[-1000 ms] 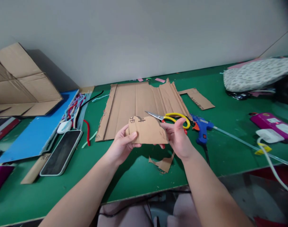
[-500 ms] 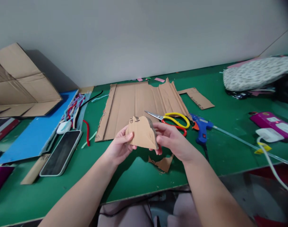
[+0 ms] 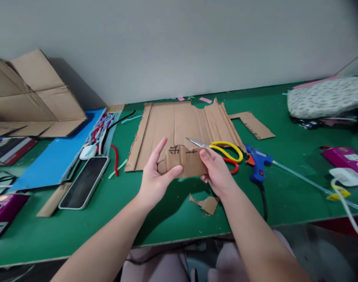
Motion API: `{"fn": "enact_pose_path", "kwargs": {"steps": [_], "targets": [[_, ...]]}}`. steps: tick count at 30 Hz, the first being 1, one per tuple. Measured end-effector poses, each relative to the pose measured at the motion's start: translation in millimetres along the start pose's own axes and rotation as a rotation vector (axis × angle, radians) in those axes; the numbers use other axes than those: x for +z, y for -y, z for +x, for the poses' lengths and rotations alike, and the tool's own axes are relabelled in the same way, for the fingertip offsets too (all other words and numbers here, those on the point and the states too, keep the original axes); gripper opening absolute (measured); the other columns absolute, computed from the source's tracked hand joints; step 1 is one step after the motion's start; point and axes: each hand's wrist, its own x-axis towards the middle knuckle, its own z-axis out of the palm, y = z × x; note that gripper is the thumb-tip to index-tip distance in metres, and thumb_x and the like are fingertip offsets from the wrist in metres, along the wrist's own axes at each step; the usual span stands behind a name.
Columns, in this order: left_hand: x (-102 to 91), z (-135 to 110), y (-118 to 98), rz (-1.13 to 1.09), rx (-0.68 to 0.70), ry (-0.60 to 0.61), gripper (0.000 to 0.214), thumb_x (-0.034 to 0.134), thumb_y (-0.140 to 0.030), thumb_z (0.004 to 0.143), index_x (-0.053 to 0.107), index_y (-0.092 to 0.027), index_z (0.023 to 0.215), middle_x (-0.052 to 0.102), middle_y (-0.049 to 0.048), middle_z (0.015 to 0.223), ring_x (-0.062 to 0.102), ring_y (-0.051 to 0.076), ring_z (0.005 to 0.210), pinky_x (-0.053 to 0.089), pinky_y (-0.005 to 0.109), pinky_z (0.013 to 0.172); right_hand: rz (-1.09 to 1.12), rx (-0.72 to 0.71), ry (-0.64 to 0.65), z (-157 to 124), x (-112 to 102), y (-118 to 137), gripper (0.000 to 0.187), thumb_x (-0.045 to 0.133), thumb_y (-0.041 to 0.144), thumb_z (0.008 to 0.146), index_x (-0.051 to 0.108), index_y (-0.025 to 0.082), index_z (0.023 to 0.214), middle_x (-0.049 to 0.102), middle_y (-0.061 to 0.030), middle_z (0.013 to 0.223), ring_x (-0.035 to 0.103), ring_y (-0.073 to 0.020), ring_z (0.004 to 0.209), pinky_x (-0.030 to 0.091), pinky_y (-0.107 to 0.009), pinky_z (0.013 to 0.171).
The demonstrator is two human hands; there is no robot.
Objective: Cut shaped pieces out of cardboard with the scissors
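Observation:
I hold a small cut piece of brown cardboard (image 3: 186,163) with printed black characters above the table's front half. My left hand (image 3: 154,178) grips its left end, thumb across the front and index finger raised away from it; the other fingers are partly hidden. At the right end my right hand (image 3: 218,172) pinches it, thumb in front and fingertips showing below. Just behind lie scissors (image 3: 226,150) with one yellow and one red handle, their blades on a large cardboard sheet (image 3: 173,123). A torn cardboard scrap (image 3: 208,204) rests below my hands.
A blue glue gun (image 3: 257,161) with a long clear glue stick lies at right, near a purple power strip (image 3: 343,158). On the left are a phone (image 3: 84,184), pipe cleaners (image 3: 98,131), a blue board (image 3: 57,156) and a folded cardboard box (image 3: 46,94).
The cardboard piece has been turned and flattened out, so more of its printed face shows. My left index finger has lifted off. The view has shifted slightly left.

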Motion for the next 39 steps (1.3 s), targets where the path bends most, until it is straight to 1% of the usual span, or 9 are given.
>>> {"fn": "enact_pose_path", "kwargs": {"steps": [4, 9, 14, 18, 23, 26, 29, 32, 39], "targets": [[-0.6, -3.9, -5.8, 0.068, 0.071, 0.009, 0.085, 0.076, -0.021, 0.069, 0.034, -0.034, 0.141, 0.051, 0.0042, 0.137, 0.052, 0.028, 0.121, 0.053, 0.036, 0.09, 0.057, 0.031, 0.01, 0.0, -0.8, -4.3, 0.05, 0.077, 0.061, 0.055, 0.057, 0.016, 0.065, 0.049, 0.005, 0.047, 0.04, -0.0039, 0.033, 0.028, -0.014, 0.028], [-0.6, -3.4, -6.8, 0.112, 0.138, 0.021, 0.088, 0.079, -0.025, 0.067, 0.034, -0.029, 0.142, 0.049, 0.0065, 0.139, 0.047, 0.03, 0.126, 0.052, 0.037, 0.093, 0.079, -0.027, -0.138, -1.4, 1.8, -4.8, 0.052, 0.08, 0.059, 0.048, 0.059, 0.015, 0.063, 0.051, 0.0056, 0.043, 0.041, -0.0043, 0.032, 0.028, -0.013, 0.026], [-0.4, -2.7, -4.1, 0.091, 0.132, 0.108, 0.075, 0.078, -0.028, 0.067, 0.045, -0.024, 0.135, 0.055, 0.0083, 0.134, 0.055, 0.026, 0.119, 0.048, 0.036, 0.098, 0.162, -0.027, -0.207, 2.5, 3.2, -8.1, 0.05, 0.082, 0.056, 0.047, 0.06, 0.015, 0.067, 0.054, 0.0059, 0.045, 0.043, -0.0042, 0.032, 0.03, -0.012, 0.025], [0.3, -4.4, -0.8, 0.106, 0.092, 0.075, 0.06, 0.078, -0.031, 0.066, 0.055, -0.02, 0.121, 0.065, 0.0087, 0.12, 0.062, 0.025, 0.109, 0.051, 0.039, 0.094, 0.187, -0.012, -0.232, 3.8, 3.9, -8.0, 0.05, 0.084, 0.054, 0.045, 0.059, 0.015, 0.064, 0.055, 0.0059, 0.044, 0.043, -0.0039, 0.032, 0.03, -0.012, 0.025], [1.3, -5.7, 3.2, 0.098, 0.018, 0.053, 0.058, 0.076, -0.034, 0.069, 0.055, -0.017, 0.12, 0.067, 0.0101, 0.115, 0.064, 0.026, 0.104, 0.052, 0.042, 0.092, 0.197, -0.021, -0.224, 2.8, 3.7, -6.0, 0.051, 0.086, 0.051, 0.042, 0.061, 0.014, 0.067, 0.057, 0.0048, 0.047, 0.046, -0.0052, 0.034, 0.032, -0.012, 0.025], [1.4, -5.2, 2.6, 0.113, 0.105, 0.066, 0.056, 0.074, -0.03, 0.071, 0.054, -0.02, 0.123, 0.065, 0.0085, 0.12, 0.062, 0.024, 0.109, 0.051, 0.039, 0.094, 0.176, -0.053, -0.193, 2.6, 0.8, -6.9, 0.049, 0.085, 0.052, 0.044, 0.061, 0.014, 0.066, 0.056, 0.0048, 0.045, 0.045, -0.0052, 0.034, 0.032, -0.012, 0.026], [1.5, -4.7, -0.6, 0.137, 0.207, 0.091, 0.063, 0.073, -0.024, 0.073, 0.048, -0.024, 0.13, 0.061, 0.0067, 0.126, 0.059, 0.021, 0.112, 0.05, 0.034, 0.095, 0.154, -0.079, -0.15, 2.9, -2.6, -7.7, 0.048, 0.083, 0.054, 0.048, 0.063, 0.015, 0.069, 0.057, 0.0036, 0.047, 0.047, -0.0064, 0.035, 0.033, -0.013, 0.026], [1.7, -5.3, -3.0, 0.13, 0.243, 0.09, 0.066, 0.073, -0.021, 0.073, 0.045, -0.024, 0.133, 0.062, 0.0069, 0.124, 0.061, 0.02, 0.11, 0.051, 0.031, 0.093, 0.127, -0.085, -0.128, 3.6, -5.4, -6.9, 0.047, 0.082, 0.054, 0.05, 0.064, 0.015, 0.069, 0.059, 0.0025, 0.048, 0.048, -0.0068, 0.036, 0.034, -0.013, 0.027], [1.7, -6.2, -3.1, 0.143, 0.299, 0.073, 0.063, 0.075, -0.02, 0.071, 0.05, -0.025, 0.129, 0.063, 0.0067, 0.122, 0.061, 0.02, 0.11, 0.05, 0.031, 0.093, 0.078, -0.091, -0.096, 3.8, -8.1, -3.5, 0.044, 0.083, 0.052, 0.051, 0.066, 0.015, 0.068, 0.062, 0.001, 0.05, 0.051, -0.0078, 0.035, 0.039, -0.015, 0.028]]}}
